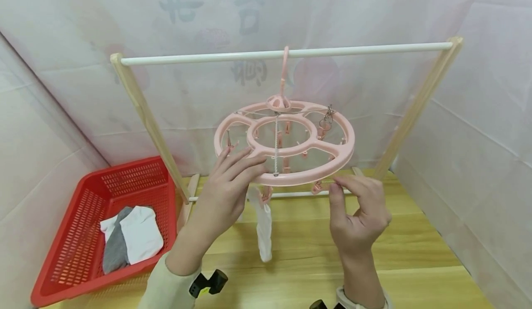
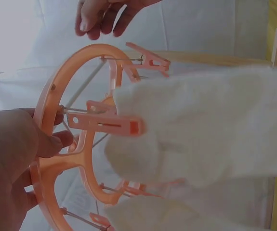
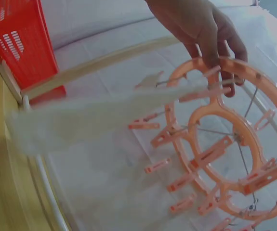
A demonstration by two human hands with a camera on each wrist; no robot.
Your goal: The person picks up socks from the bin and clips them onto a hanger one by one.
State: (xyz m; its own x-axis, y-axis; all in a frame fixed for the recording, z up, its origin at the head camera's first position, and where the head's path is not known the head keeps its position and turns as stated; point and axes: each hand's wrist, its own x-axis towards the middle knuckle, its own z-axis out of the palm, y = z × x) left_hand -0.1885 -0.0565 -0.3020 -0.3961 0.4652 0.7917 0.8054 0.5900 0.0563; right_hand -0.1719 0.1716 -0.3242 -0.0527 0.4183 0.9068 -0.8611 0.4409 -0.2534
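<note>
A round pink clip hanger [image 1: 307,178] hangs by its hook from a white rod. My left hand [image 1: 222,193] grips the hanger's rim at the near left, with thumb and fingers on either side of it in the left wrist view. Below the rim, a pink clothespin [image 2: 114,124] bites the top of a white sock [image 1: 264,235]. Another pale sock [image 2: 162,214] hangs beside it, cut off by the frame edge. My right hand [image 1: 359,212] is at the near right, fingers loosely bent and holding nothing, close to a dangling clothespin [image 1: 317,187].
A red plastic basket [image 1: 79,226] stands at the left, with white socks [image 1: 141,235] and a grey sock [image 1: 115,249] inside. The wooden stand's posts [image 1: 149,119] flank the hanger, under the white rod [image 1: 199,58]. Several more clothespins dangle from the hanger.
</note>
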